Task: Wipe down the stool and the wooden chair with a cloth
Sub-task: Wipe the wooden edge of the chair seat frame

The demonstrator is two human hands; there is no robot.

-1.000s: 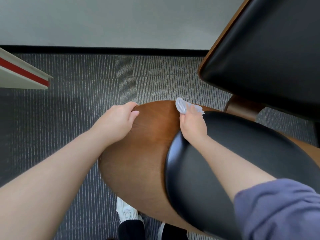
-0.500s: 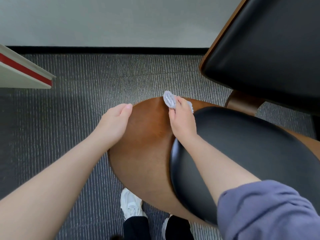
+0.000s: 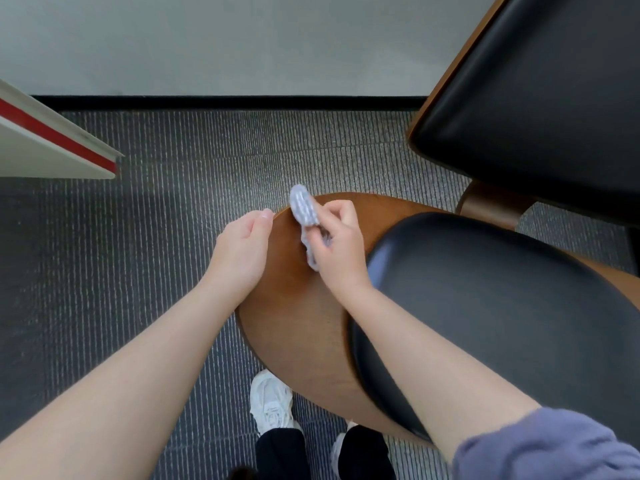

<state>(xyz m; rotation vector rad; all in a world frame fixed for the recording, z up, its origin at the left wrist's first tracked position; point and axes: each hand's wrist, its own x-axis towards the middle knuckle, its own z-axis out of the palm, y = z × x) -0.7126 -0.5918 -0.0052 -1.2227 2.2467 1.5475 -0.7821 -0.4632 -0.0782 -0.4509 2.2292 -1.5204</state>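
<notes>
A crumpled grey cloth is gripped in the curled right hand against the wooden chair shell. The left hand (fingers relaxed, holding nothing) is rested on its edge.

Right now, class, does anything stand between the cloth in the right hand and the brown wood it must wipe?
Nothing visible does. The right hand grips the cloth at the rim of the wooden shell. The left hand rests on the wood beside it, to the left, and the black cushion lies to the right.
</notes>
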